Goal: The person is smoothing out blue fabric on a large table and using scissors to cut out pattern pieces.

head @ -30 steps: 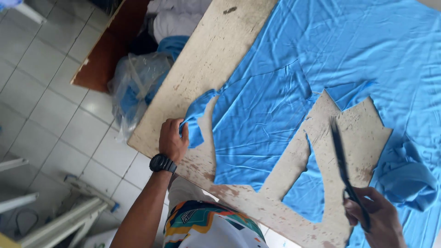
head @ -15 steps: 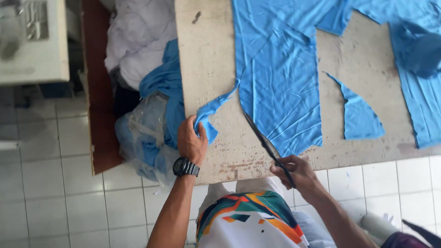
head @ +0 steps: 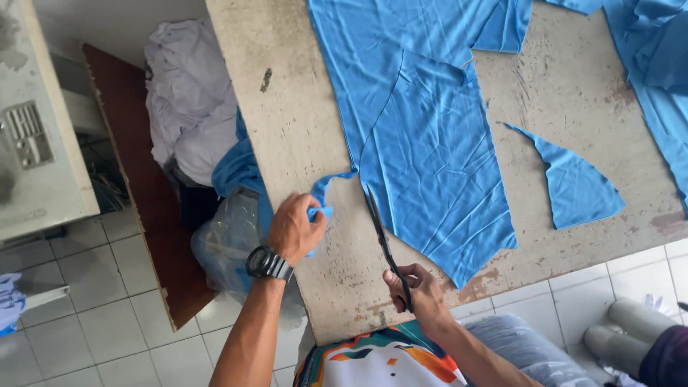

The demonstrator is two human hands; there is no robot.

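Observation:
A large sheet of blue fabric lies flat on a worn beige cutting table. My right hand grips black scissors near the table's front edge, blades pointing away at the cloth's left edge. My left hand, with a black wristwatch, pinches a narrow blue strip that trails off the sheet's left side. A cut-off blue scrap lies apart on the right of the table.
A heap of white and blue cloth and a clear plastic bag sit left of the table, by a brown board. A grey machine table stands far left. More blue fabric bunches at top right. White tiles cover the floor.
The view has turned and closed in on the table. My left hand keeps hold of the blue strip, which now looks narrower. My right hand with the scissors stays at the cloth's left edge.

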